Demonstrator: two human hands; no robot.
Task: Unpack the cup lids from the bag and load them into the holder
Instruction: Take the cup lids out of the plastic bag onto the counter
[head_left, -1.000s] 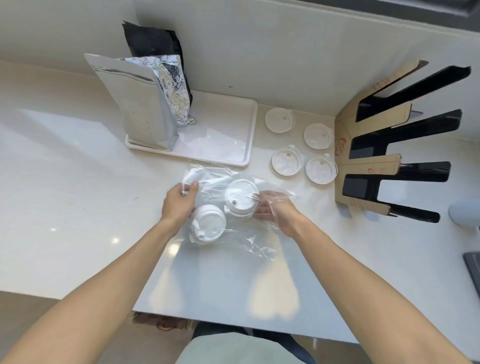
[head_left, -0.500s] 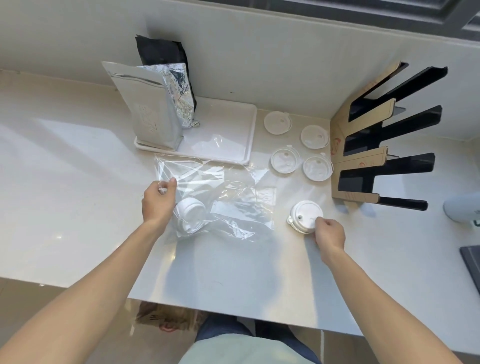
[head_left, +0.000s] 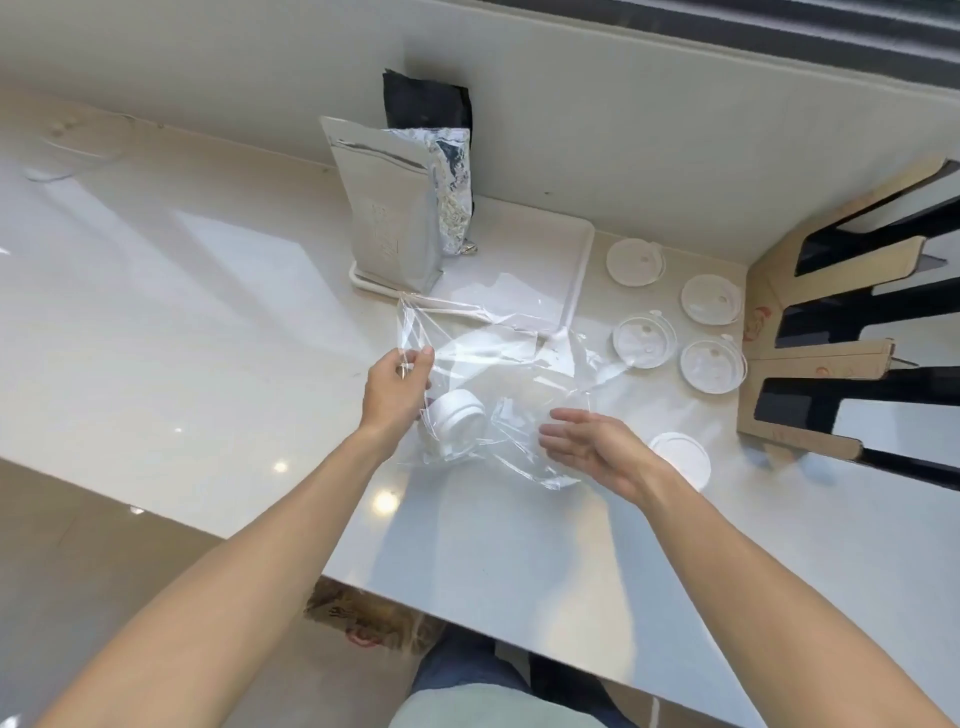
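We see a clear crinkled plastic bag (head_left: 498, 374) on the glossy white counter (head_left: 208, 322), holding a stack of white domed cup lids (head_left: 457, 413). The left hand (head_left: 397, 384) pinches the bag's upper edge in a closed grip; the right hand (head_left: 592, 449) hovers open-fingered at its mouth. Another lid stack (head_left: 680, 457) stands beside the slotted cardboard holder (head_left: 810, 358).

A single wide-angle view is given, taken from the person's head and aimed forward and steeply down. The worktop (head_left: 156, 322) is seen from above its near edge, close at arm's length, its far edge met by the wall. Straight lines are bowed toward the frame's margins.
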